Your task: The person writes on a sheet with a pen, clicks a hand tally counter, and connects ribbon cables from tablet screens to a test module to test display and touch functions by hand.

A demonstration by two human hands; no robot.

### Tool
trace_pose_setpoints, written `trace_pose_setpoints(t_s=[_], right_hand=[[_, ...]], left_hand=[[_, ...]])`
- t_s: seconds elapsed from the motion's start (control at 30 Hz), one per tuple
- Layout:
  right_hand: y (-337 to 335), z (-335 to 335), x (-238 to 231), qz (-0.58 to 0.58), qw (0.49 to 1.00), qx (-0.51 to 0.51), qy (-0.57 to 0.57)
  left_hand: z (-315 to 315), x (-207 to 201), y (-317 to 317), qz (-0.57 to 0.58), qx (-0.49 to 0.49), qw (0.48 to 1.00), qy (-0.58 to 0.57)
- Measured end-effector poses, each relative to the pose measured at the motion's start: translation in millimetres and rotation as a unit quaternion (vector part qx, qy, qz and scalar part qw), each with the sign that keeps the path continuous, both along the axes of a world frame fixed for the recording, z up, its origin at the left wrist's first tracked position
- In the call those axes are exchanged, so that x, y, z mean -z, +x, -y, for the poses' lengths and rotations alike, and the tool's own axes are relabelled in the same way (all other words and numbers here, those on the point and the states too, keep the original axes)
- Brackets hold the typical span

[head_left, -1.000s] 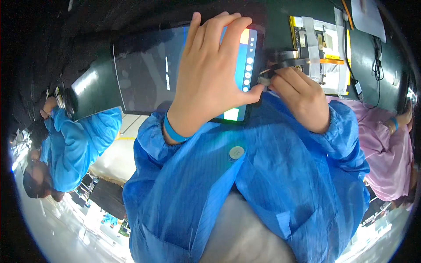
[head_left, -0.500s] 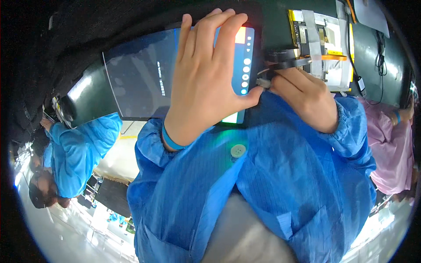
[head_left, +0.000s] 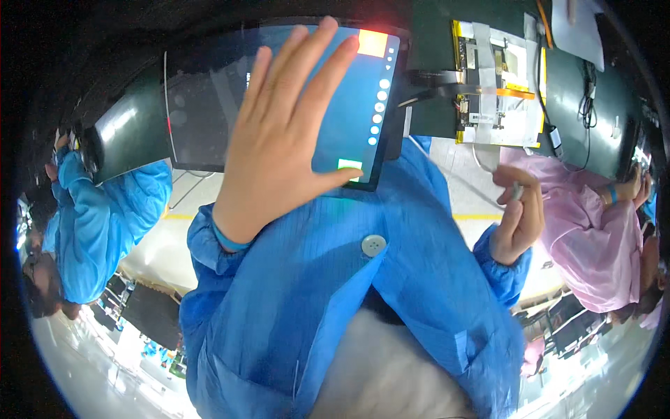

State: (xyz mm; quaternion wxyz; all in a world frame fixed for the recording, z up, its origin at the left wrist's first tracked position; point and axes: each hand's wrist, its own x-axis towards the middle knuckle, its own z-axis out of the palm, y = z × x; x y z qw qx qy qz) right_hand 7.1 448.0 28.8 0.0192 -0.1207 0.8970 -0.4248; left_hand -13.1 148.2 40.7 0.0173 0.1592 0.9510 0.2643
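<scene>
My left hand [head_left: 279,129] lies with fingers spread over a flat tablet-like display panel [head_left: 338,119], its thumb near the green square at the lower corner. The lit screen shows a blue area with a row of white round icons and an orange square. Away from the panel, to the right, my right hand [head_left: 518,213] is raised with fingers curled around a small grey cable plug [head_left: 517,190]. A thin pale cable [head_left: 460,173] runs toward this hand. Fingers partly hide the plug.
Right of the panel, a taped circuit board assembly [head_left: 499,84] with flat black and orange ribbon cables sits on the dark green bench [head_left: 433,115]. A black cable bundle [head_left: 588,98] lies farther right. Co-workers in blue [head_left: 112,209] and pink [head_left: 586,237] sit on either side.
My right hand has moved from the panel's right edge toward me and right, carrying the grey plug away. My left hand has slid slightly left, fingers spread wider.
</scene>
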Motion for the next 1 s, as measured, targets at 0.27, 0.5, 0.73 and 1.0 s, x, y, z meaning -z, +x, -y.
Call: trace_pose_setpoints(t_s=[0.27,0.5,0.73,1.0], right_hand=[[65,-72,93,0.255,0.943,0.096,0.191],[-51,-37,19,-0.121,0.955,0.197,0.184],[-157,6,33,-0.149,0.937,0.077,0.307],[-185,3,48,-0.072,0.939,0.051,0.332]], left_hand=[[33,-5,21,-0.065,-0.047,0.997,-0.004],[75,1,61,-0.108,-0.135,0.985,-0.003],[80,20,91,-0.213,-0.181,0.96,0.028],[61,39,92,-0.263,-0.09,0.961,-0.01]])
